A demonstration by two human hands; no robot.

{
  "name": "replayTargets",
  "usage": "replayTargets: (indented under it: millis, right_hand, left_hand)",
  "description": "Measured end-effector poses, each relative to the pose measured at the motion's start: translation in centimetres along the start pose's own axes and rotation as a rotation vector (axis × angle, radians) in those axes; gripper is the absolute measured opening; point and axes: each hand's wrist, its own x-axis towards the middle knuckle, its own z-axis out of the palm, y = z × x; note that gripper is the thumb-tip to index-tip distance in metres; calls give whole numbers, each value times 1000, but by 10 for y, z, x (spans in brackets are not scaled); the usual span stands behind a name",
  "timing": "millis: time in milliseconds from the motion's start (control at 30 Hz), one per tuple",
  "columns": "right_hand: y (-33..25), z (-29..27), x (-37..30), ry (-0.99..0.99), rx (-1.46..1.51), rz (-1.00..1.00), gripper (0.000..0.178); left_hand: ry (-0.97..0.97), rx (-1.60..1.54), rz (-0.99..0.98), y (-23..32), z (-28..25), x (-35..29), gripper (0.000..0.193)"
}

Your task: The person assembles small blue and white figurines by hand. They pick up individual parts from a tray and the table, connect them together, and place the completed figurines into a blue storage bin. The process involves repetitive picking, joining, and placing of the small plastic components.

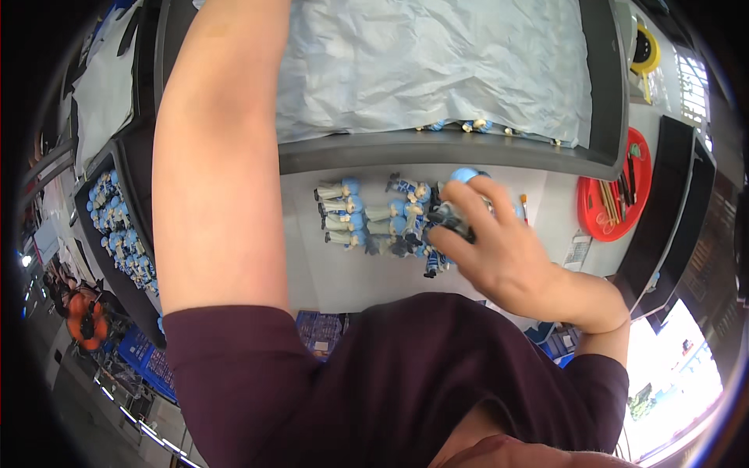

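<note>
My right hand point(507, 249) is over the white work surface, its fingers curled and slightly blurred. Between thumb and fingers is a small toy figure point(452, 221) with a dark part showing; the rest of it is covered by the fingers. A light-blue rounded head point(466, 175) shows just beyond the fingertips. To the left lie rows of similar figures point(341, 212) with light-blue heads and pale bodies, and more figures point(406, 214) lie right beside the hand. My left arm point(221, 171) stretches away over the dark tray, and its hand is beyond the top edge of the picture.
A dark tray point(437, 153) lined with crinkled whitish plastic point(437, 62) stands at the far side, several figures along its near edge. At left, a dark bin point(129, 175) holds many figures. A red dish point(638, 187) with brushes and sticks and a yellow tape roll point(649, 51) are at right.
</note>
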Motion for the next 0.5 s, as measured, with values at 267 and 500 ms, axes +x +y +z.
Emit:
replayTargets:
  millis: [267,500]
  right_hand:
    - [-10,85,-14,41,-205,117,31]
    - [-11,92,-8,50,-82,177,54]
  left_hand:
    - [201,-200,85,-3,-27,-47,54]
    - [131,-857,583,20,-51,-234,54]
